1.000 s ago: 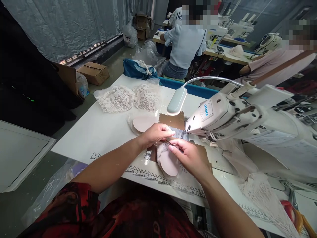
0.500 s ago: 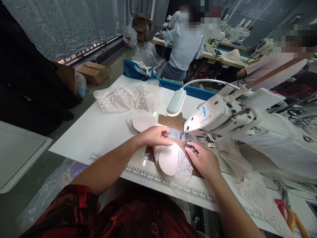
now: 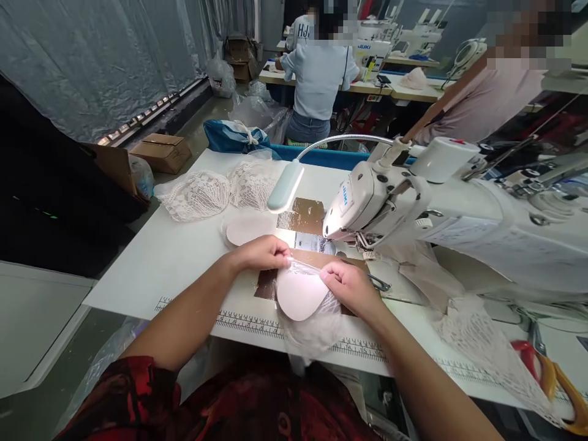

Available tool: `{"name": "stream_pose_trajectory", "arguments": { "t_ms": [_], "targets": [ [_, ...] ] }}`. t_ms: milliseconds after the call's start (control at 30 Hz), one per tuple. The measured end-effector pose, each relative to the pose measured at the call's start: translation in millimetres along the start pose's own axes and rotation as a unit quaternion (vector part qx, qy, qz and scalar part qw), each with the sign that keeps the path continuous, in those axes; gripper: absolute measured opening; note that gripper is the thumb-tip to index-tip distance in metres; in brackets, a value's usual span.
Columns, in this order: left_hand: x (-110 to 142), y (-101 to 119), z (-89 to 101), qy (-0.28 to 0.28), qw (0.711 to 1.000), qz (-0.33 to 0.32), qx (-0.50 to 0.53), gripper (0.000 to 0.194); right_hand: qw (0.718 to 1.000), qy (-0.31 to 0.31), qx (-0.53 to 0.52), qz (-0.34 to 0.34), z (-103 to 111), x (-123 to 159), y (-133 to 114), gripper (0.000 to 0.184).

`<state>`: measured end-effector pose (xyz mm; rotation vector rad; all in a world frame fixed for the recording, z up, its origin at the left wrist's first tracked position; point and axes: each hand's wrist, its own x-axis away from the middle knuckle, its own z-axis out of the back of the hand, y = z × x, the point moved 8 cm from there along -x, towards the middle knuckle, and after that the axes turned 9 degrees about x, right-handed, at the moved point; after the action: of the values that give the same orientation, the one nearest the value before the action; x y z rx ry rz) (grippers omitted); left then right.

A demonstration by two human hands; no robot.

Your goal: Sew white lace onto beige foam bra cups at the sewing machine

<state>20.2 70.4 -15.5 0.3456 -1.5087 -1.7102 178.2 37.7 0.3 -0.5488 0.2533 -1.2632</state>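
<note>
My left hand (image 3: pixel 263 252) pinches the upper left edge of a white lace bra cup (image 3: pixel 305 337). Its upper right edge is between the thumb and fingers of my right hand (image 3: pixel 353 285), so the top edge runs taut between both hands. A smooth pale foam pad (image 3: pixel 301 295) lies on the lace, facing up. Just past my right hand, black thread snips (image 3: pixel 379 283) rest on the table, partly hidden by the hand. The sewing machine (image 3: pixel 362 199) stands beyond, its needle area and metal plate (image 3: pixel 313 243) lit by a lamp (image 3: pixel 285 187).
Two lace cups (image 3: pixel 195 195) and another padded piece (image 3: pixel 248 228) lie on the white table (image 3: pixel 151 269), left of the machine. Lace fabric (image 3: pixel 478 334) and orange-handled scissors (image 3: pixel 546 373) are at the right. People sit at machines beyond; a cardboard box (image 3: pixel 160 153) stands on the floor.
My right hand has let go of the thread snips and now grips the cup's edge. The cup's top edge has been pulled straight between both hands. The camera view has shifted slightly.
</note>
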Motion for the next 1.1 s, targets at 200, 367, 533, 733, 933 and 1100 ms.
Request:
{"name": "stream_pose_trajectory", "arguments": {
  "t_ms": [200,367,533,733,933,1100],
  "targets": [
    [-12.6,16.8,9.8,0.093,0.992,-0.079,-0.037,0.02,0.996,-0.041,0.078,0.015,11.9,6.9,5.1,0.033],
    [-32.0,30.7,-3.0,0.046,0.993,-0.094,-0.047,0.022,0.987,0.022,0.088,0.13,19.6,0.6,-7.2,0.026],
    [-52.8,27.8,-3.9,0.016,0.997,-0.043,-0.059,0.023,0.973,0.101,0.142,0.154,18.4,0.9,6.7,0.047],
    [-72.4,30.0,-9.6,-0.019,0.995,-0.041,-0.09,0.02,0.958,0.139,0.178,0.175,19.2,5.5,5.6,0.024],
    [-68.9,47.5,12.7,0.077,0.956,-0.07,-0.274,0.015,0.951,0.089,0.269,0.124,3.2,-1.0,7.1,0.026],
    [-29.9,68.3,-3.3,0.14,0.904,-0.164,-0.369,0.023,0.953,0.09,0.267,0.112,5.0,-0.9,7.3,0.025]
  ]
}}
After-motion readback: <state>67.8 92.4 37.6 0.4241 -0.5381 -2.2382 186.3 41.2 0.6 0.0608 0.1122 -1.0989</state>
